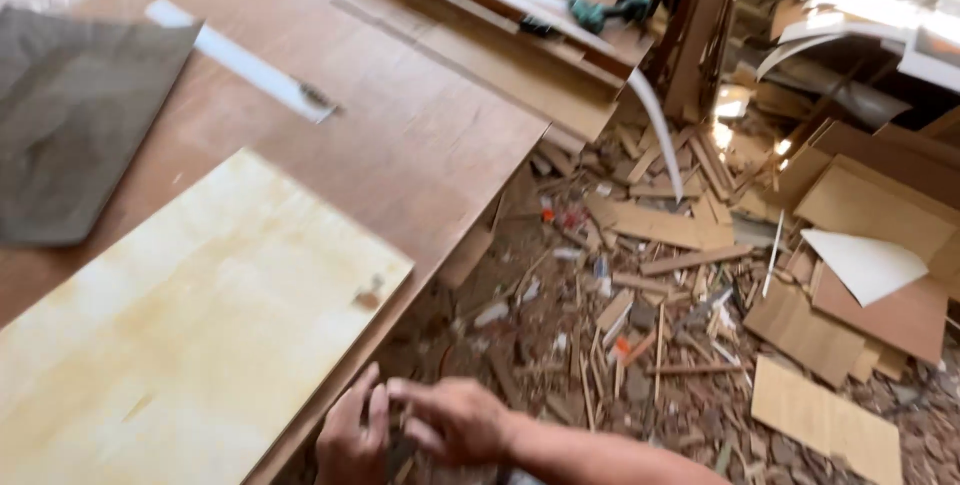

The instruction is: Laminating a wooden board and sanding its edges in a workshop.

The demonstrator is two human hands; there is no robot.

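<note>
My left hand (352, 437) is at the bottom of the view, just off the near edge of a pale plywood panel (190, 325), fingers pointing up. My right hand (455, 418) reaches in from the right, and its fingertips meet the left hand's fingers. A small dark thing (400, 452) shows between the two hands, but blur hides what it is and which hand has it. The panel lies flat on a brown workbench (400, 135), with a small metal fitting (368, 294) near its right corner.
A dark grey sheet (70, 125) and a white strip (240, 60) lie on the bench at left. A green power tool (605, 10) sits on boards at the back. Offcuts, splinters and board pieces (680, 285) cover the floor to the right.
</note>
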